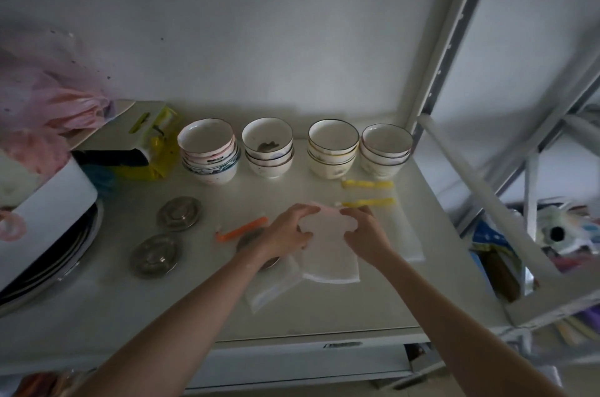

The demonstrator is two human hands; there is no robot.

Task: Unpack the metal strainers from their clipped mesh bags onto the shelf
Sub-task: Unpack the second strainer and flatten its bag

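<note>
A limp, light mesh bag (328,254) is pinched at its pink-clipped top by the left hand (285,234) and right hand (367,239); below the grip it sags, likely holding 1 stiff strainer.

I saw my left hand (287,231) and right hand (365,232) pinching the pink clip (328,210) on a white mesh bag (328,260). Two bare strainers (178,213) lay well left of my fingers (308,209), an orange clip (242,229) just beside them.
</note>
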